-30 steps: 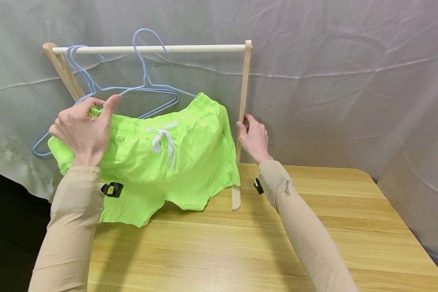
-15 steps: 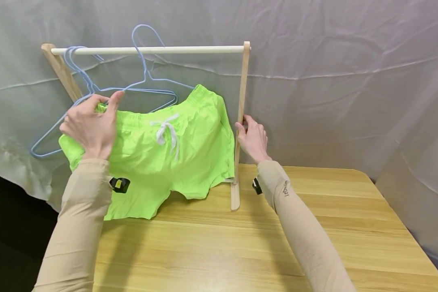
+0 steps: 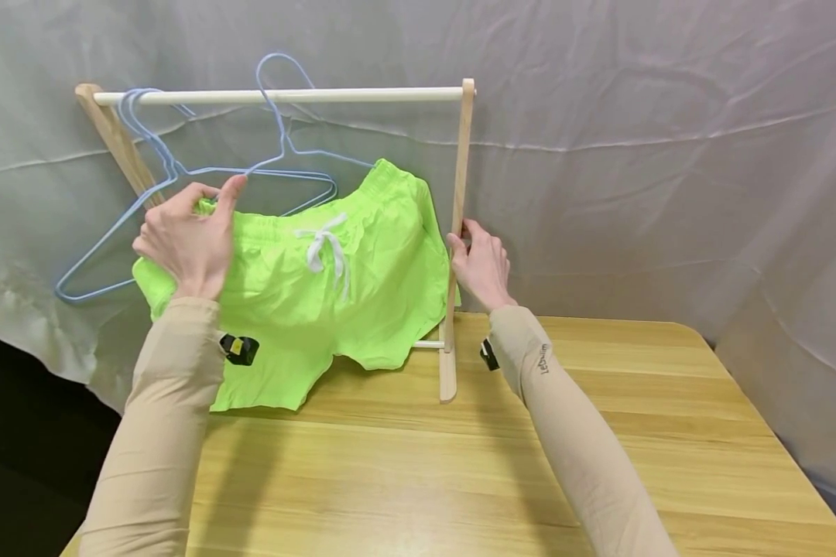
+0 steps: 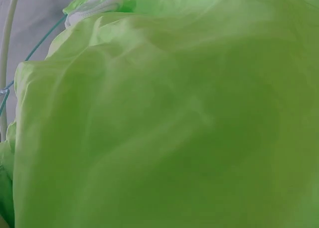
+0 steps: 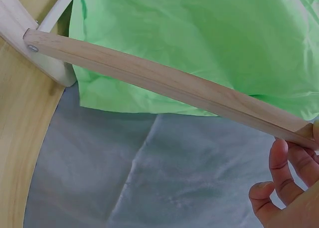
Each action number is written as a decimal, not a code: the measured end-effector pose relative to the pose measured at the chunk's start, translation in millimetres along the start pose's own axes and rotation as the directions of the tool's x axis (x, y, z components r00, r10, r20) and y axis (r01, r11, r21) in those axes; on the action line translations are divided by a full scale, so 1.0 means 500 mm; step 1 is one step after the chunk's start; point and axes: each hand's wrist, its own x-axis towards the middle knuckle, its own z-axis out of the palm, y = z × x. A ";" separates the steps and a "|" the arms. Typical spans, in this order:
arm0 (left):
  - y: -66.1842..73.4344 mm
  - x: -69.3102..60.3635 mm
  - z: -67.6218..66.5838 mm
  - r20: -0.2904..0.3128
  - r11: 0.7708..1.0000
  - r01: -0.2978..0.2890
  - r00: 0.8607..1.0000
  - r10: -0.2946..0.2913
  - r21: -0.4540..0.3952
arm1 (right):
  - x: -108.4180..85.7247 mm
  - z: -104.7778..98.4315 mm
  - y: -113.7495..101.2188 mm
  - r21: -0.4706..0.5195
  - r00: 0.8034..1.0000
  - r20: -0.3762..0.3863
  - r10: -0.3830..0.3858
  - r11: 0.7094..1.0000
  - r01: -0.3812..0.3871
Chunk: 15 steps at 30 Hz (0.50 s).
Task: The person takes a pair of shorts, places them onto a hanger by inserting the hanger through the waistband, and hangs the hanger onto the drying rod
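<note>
Bright green shorts (image 3: 279, 271) with a white drawstring bow (image 3: 327, 244) hang spread on a blue wire hanger (image 3: 282, 139). That hanger's hook straddles the white rod, its top arch raised above it. My left hand (image 3: 193, 240) pinches the waistband's left corner, its thumb at the hanger's shoulder; the hanger's left end is hidden. The right hand (image 3: 483, 264) grips the right wooden post (image 3: 463, 155) of the small rack between thumb and fingers. In the right wrist view, the shorts' leg (image 5: 164, 83) passes behind this post (image 5: 164, 81). Green cloth (image 4: 164, 123) fills most of the left wrist view.
Other blue hangers (image 3: 97, 263) hang at the left of the rack's white rod (image 3: 362, 94), beside the left wooden post (image 3: 114, 147). The rack stands on a wooden table (image 3: 599, 433), and a grey cloth (image 3: 634, 155) hangs behind it.
My left hand has shifted right, carrying the shorts and their hanger with it and slightly up. The shorts' right leg now reaches behind the right post. My right hand has stayed on the post.
</note>
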 end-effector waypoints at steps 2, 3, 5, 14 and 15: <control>-0.002 -0.002 0.001 0.008 1.000 0.002 1.000 -0.002 0.001 | 0.000 0.001 0.000 0.001 1.000 0.002 -0.005 1.000 0.005; -0.003 -0.003 0.002 0.011 1.000 0.001 1.000 -0.001 0.002 | 0.000 0.001 0.000 0.001 1.000 0.000 -0.006 1.000 0.006; -0.005 -0.005 0.003 0.017 1.000 0.000 1.000 0.000 0.003 | 0.001 0.002 0.000 -0.001 1.000 0.000 -0.006 1.000 0.006; -0.017 -0.016 0.007 0.026 1.000 -0.006 1.000 0.006 0.005 | 0.000 0.002 -0.003 -0.002 1.000 0.003 0.000 1.000 0.000; -0.018 -0.017 0.007 0.027 1.000 -0.007 1.000 0.007 0.004 | 0.000 0.002 -0.003 -0.003 1.000 0.003 0.001 1.000 -0.001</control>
